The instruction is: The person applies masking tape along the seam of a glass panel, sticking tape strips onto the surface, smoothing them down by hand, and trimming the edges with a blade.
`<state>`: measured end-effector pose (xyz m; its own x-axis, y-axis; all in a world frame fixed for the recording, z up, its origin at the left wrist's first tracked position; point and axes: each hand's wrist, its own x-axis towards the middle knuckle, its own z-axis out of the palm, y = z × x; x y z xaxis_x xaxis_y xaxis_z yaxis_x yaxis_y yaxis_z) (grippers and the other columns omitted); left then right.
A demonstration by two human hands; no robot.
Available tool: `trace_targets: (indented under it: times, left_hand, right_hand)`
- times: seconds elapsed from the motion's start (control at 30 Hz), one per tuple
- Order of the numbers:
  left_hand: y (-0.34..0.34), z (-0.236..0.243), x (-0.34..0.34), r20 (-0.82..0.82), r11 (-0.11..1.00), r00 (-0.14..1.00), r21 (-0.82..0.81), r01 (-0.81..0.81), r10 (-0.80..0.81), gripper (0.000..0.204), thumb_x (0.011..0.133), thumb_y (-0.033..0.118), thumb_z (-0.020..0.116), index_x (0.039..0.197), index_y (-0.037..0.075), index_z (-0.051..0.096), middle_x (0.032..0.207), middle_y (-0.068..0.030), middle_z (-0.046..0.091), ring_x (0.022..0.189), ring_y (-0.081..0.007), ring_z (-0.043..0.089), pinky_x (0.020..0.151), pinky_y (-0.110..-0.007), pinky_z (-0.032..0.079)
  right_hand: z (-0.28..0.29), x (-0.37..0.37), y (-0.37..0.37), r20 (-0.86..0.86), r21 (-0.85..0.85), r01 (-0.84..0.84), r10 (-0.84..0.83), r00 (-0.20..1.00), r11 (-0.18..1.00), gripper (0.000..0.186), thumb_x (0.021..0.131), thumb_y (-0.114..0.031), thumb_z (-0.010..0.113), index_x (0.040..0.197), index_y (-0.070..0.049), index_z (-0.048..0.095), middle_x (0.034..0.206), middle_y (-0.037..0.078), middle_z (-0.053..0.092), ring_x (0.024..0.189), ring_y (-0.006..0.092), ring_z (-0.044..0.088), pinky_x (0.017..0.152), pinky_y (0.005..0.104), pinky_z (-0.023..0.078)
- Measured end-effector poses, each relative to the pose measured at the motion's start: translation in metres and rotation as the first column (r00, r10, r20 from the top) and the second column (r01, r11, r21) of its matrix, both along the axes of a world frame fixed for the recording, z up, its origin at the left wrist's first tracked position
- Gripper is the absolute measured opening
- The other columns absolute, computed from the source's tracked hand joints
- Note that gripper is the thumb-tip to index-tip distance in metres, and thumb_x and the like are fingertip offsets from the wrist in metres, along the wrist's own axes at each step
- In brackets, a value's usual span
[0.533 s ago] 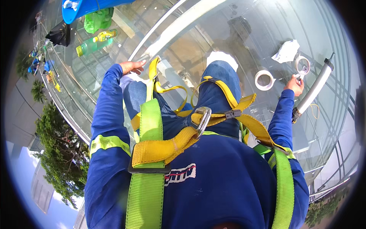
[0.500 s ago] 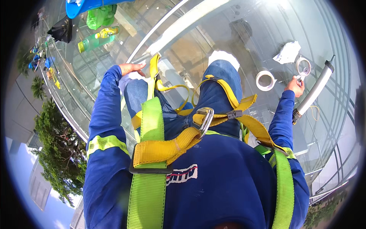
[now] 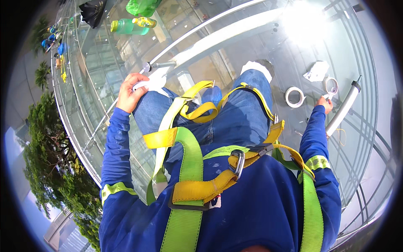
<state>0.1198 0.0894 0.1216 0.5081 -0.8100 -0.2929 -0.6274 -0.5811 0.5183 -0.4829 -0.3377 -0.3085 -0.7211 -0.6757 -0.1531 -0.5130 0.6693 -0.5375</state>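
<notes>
The person's two hands are well apart, one on each side of the body. The left hand is at the left knee, its thumb and fingers closed on a white cloth that lies over the top of the knee. The right hand is reached out low over the glass, its fingertips pinching a small pale piece at the near edge of a roll of tape; whether that piece is part of the roll, I cannot tell.

Just left of the right hand, a second roll of tape lies on the glass. A crumpled white wad sits near both rolls, and a long pale sealant gun slants close by on the right, with a loop of thin yellow string beside its lower end.

Beyond the left hand, a grey metal fitting stands near the cloth. The person's jeans have white material at the right knee too. Green and yellow harness straps cross the blue shirt.

Farther off at upper left are a green bottle, a smaller yellow bottle touching it, a green bag and a black bag. Leafy trees fill the lower left.
</notes>
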Motion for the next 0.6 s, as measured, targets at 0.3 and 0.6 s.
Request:
trace_targets:
  times: [0.3, 0.6]
  left_hand:
    - [0.071, 0.011, -0.012, -0.342, 0.942, 0.882, 0.03, -0.336, 0.325, 0.058, 0.084, 0.03, 0.073, 0.136, 0.005, 0.059, 0.123, -0.0072, 0.063, 0.116, -0.0194, 0.056, 0.105, -0.031, 0.039]
    - [0.161, -0.024, -0.105, 0.062, 0.841, 0.853, -0.217, -0.495, 0.518, 0.094, 0.091, 0.037, 0.072, 0.162, 0.005, 0.019, 0.162, -0.0189, 0.03, 0.146, -0.028, 0.033, 0.12, -0.038, 0.025]
  right_hand:
    - [0.008, 0.004, 0.002, -0.195, 0.074, -0.102, 0.115, 0.974, 0.992, 0.052, 0.065, -0.011, 0.083, 0.116, -0.012, 0.069, 0.109, 0.014, 0.073, 0.098, 0.0292, 0.072, 0.09, 0.0372, 0.058]
    - [0.059, 0.113, 0.066, -0.001, -0.271, -0.465, 0.483, 0.876, 0.843, 0.036, 0.077, -0.017, 0.075, 0.112, -0.009, 0.07, 0.097, 0.012, 0.068, 0.09, 0.0298, 0.066, 0.083, 0.043, 0.053]
